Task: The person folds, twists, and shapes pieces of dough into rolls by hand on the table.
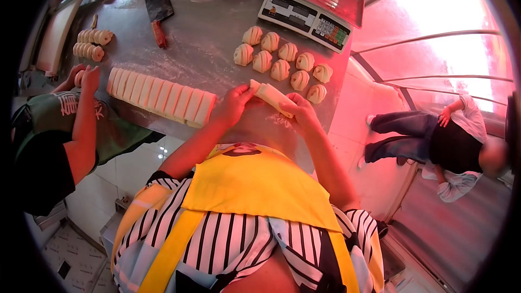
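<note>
bright yellow cloth apron (258, 184), over a black-and-white striped shirt (225, 239), lies nearest the camera. beyond it spreads a grey metal worktable (201, 32) with whitish, floury smears. past the table's right side, a person in a black top and blue trousers (456, 141) stands on the pale floor. at the left edge, a co-worker in a green apron and black sleeves (59, 111) bends both hands around a small piece of dough, mostly hidden by the fingers. a white electronic scale with a wide flat tray (304, 13) sits at the table's far right. a long pale block of dough cut into upright slices (160, 95) runs across the table, its right end just beside the wearer's left forearm.

the left hand (236, 103) pinches, thumb against fingers, the left end of a flat, pale strip of dough (271, 97); the right hand (304, 113) is closed around the other end. the strip is held between them, tilted down to the right, near the table's front edge. a dark broad cleaver with a red handle (158, 10) lies farther back. ten small ridged cream-coloured rolls (280, 69) sit in two slanting rows between strip and scale.
</note>
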A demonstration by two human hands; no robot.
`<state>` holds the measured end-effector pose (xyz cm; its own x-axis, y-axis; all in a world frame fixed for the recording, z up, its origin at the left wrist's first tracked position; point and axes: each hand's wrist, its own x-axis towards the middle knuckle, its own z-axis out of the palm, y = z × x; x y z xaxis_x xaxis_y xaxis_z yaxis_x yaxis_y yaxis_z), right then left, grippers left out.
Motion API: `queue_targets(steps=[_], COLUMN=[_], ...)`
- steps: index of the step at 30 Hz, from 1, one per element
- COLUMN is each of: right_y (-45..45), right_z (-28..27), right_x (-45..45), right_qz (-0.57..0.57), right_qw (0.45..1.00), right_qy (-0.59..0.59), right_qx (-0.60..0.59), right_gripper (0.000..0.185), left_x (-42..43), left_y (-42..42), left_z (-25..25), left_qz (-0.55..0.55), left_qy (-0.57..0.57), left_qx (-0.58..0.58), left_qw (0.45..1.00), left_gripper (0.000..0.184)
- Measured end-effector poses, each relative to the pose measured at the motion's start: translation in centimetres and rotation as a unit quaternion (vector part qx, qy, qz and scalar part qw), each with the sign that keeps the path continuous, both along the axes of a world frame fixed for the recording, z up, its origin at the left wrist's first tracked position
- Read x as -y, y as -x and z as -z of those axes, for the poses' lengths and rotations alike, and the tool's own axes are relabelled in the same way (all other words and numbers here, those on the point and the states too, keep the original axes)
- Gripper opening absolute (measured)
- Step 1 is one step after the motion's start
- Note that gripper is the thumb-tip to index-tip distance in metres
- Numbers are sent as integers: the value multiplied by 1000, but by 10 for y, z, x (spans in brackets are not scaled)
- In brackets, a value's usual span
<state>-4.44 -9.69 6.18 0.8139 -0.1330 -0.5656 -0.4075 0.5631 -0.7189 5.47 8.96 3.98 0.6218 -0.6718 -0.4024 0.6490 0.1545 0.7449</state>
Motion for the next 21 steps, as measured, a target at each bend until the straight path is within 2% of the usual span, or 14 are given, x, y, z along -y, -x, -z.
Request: queue_targets(steps=[3,6,9,12,15,18,21], right_y=[-1,-5,-10,-14,-18,-20,-19], right_z=[6,-3,0,-3,5,6,10], right_x=[1,-7,-12,-16,-17,-18,-16], right_qz=[-51,-45,-39,-61,-67,-31,-10], right_qw=[993,994,993,979,975,970,975], right_qy=[108,95,107,191,206,236,222], right_qx=[-22,-4,12,-35,-54,-59,-28], right_gripper=[32,34,35,32,30,31,33], left_x=[3,6,7,6,11,13,15], left_y=[4,7,2,3,6,13,15], left_z=[-11,-13,-20,-23,-7,-12,-15], left_qz=[22,14,5,-6,-54,-29,-27], left_qy=[-94,-222,-203,-267,-224,-212,-214], left_qx=[162,336,263,392,582,631,603], left_qw=[982,915,943,881,780,746,768], left_gripper=[33,32,32,33,34,36,34])
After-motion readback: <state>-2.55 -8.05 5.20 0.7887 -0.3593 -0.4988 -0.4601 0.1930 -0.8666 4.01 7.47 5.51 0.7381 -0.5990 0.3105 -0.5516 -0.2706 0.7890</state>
